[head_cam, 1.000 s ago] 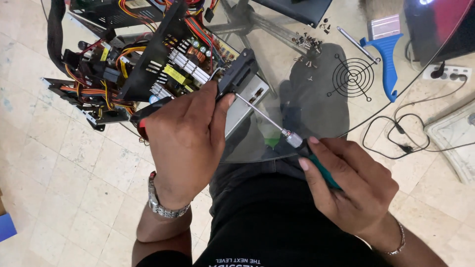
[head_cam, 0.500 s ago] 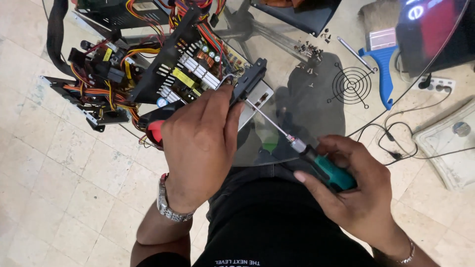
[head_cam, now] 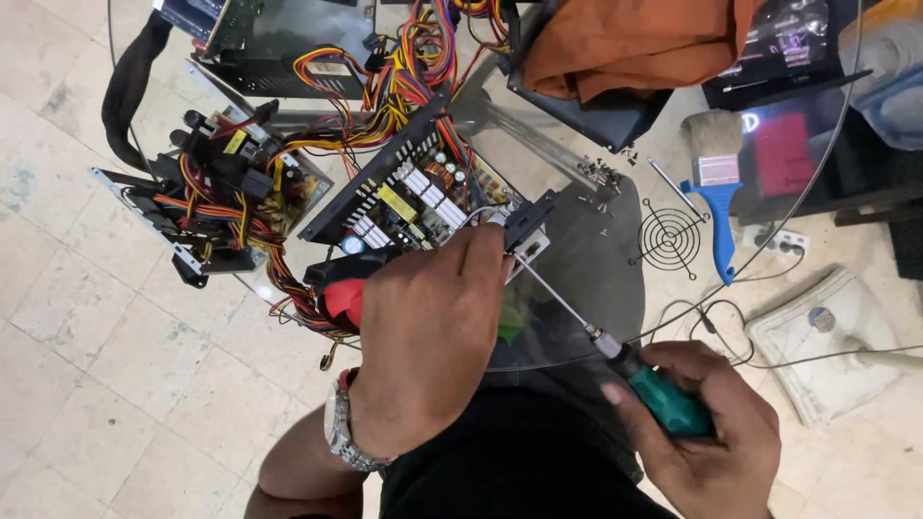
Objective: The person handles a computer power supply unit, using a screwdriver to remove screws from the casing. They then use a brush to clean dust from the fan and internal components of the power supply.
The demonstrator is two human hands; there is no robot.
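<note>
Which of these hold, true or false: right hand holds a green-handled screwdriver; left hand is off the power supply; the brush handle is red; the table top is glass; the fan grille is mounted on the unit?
1. The right hand holds a green-handled screwdriver. True.
2. The left hand is off the power supply. False: it grips the unit.
3. The brush has a red handle. False: blue.
4. The table top is glass. True.
5. The fan grille is mounted on the unit. False: it lies loose on the table.
</note>
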